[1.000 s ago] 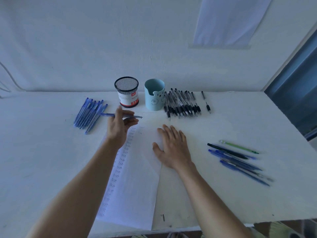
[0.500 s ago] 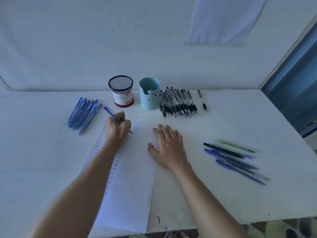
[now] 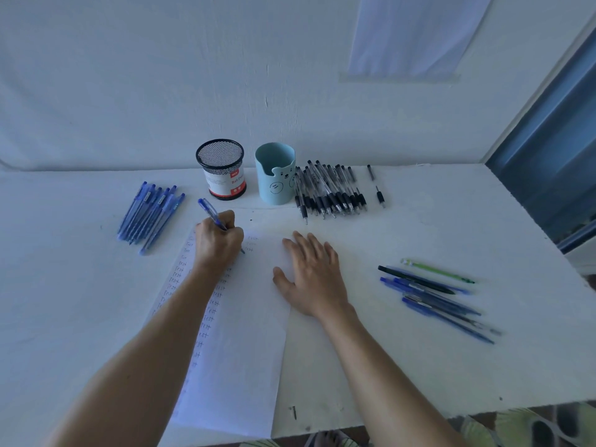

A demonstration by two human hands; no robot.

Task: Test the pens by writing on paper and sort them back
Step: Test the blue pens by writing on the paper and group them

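Observation:
My left hand [image 3: 216,243] grips a blue pen [image 3: 210,214] in a writing hold, its tip down on the white paper [image 3: 245,343] near the top of the sheet. Columns of small written words run down the paper's left part. My right hand [image 3: 311,272] lies flat with straight fingers on the paper's right edge. A row of blue pens [image 3: 150,216] lies to the left. A row of black pens [image 3: 329,191] lies at the back right. A mixed bunch of blue, black and green pens [image 3: 432,295] lies to the right.
A black mesh pen holder [image 3: 222,171] and a light blue cup [image 3: 274,179] with a bear face stand at the back by the wall. Two short black pen parts [image 3: 377,187] lie beside the black pens. The table's front edge [image 3: 387,421] is close to me.
My left hand turned the blue pen from lying sideways in the fingers to a writing hold and lowered its tip onto the paper. My right hand stayed flat on the sheet.

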